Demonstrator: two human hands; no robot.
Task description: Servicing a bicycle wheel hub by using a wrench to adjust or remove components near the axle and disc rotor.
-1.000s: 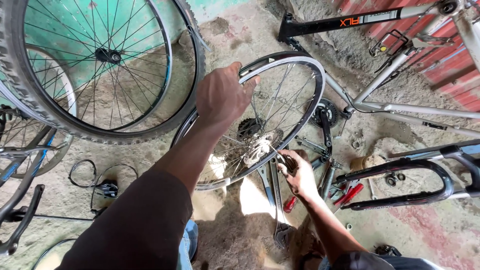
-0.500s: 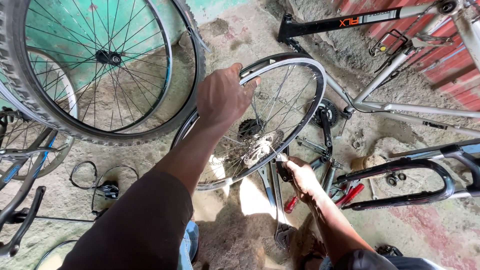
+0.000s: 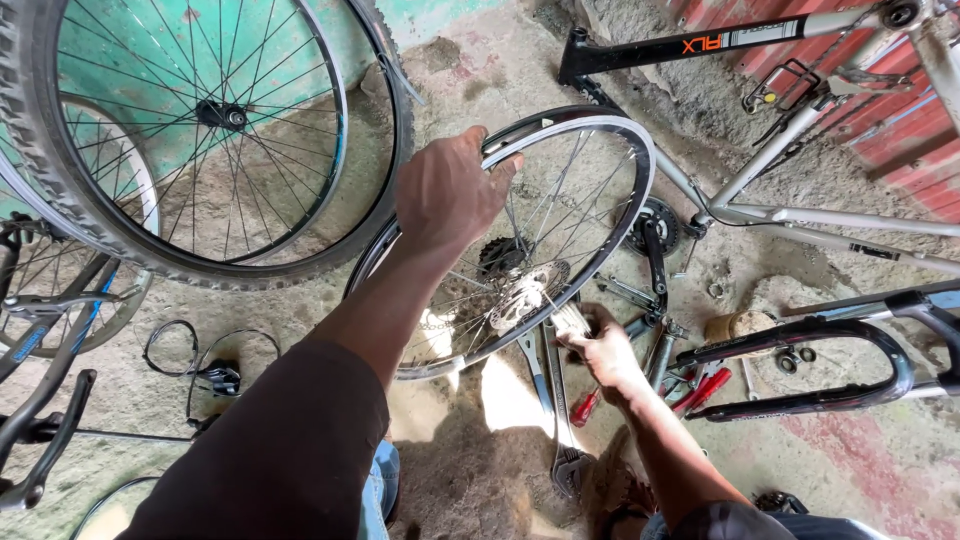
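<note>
A bare silver bicycle rim [image 3: 625, 150] with spokes stands upright on the dirt floor in the head view. My left hand [image 3: 445, 195] grips its top edge. At the wheel's hub [image 3: 520, 295], with a cog set behind it, my right hand [image 3: 600, 345] pinches something small and pale at the axle end; what it is I cannot tell. Long wrenches [image 3: 545, 385] lie on the ground under that hand.
A large tyred wheel [image 3: 200, 140] leans at the upper left, with another rim behind it. A grey bicycle frame [image 3: 800, 215] with crank lies to the right. A black fork [image 3: 820, 335] and red-handled tools [image 3: 700, 390] sit lower right. Cables [image 3: 200, 365] lie at left.
My right hand has shifted slightly left and closer to the hub axle. The left hand keeps its grip on the rim, which has barely moved.
</note>
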